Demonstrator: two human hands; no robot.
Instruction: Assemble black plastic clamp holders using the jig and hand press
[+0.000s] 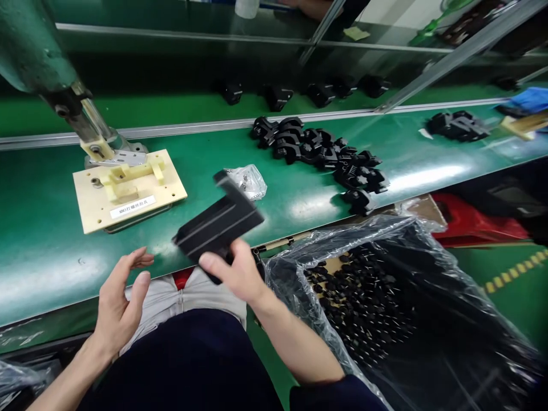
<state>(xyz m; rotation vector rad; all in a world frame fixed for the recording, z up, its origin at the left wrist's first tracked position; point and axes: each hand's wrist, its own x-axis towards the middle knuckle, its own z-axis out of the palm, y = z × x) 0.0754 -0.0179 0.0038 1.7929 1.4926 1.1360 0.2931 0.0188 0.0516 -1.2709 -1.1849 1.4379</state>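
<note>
Here, near the lower middle of the frame, the right hand (240, 274) pinches a black L-shaped plastic part (220, 220) between thumb and fingers, holding it tilted in the air above the near edge of the green counter (43, 240). The left hand (122, 299), at lower left, is open and empty, its fingers spread and slightly curled, palm turned toward the part and a short way apart from it. Just behind the part, on the counter, lies a small clear bag (248, 180) of small pieces. In the upper left, a cream-coloured jig plate (128, 191) with a label sits under the arm of a green press (34, 51). To the right of centre, a heap of black plastic parts (321, 154) stretches along the counter, with more black parts (458, 125) at the far right. At lower right, a box lined with clear plastic (385, 297) holds many small black pieces, beside the person's right forearm.
</note>
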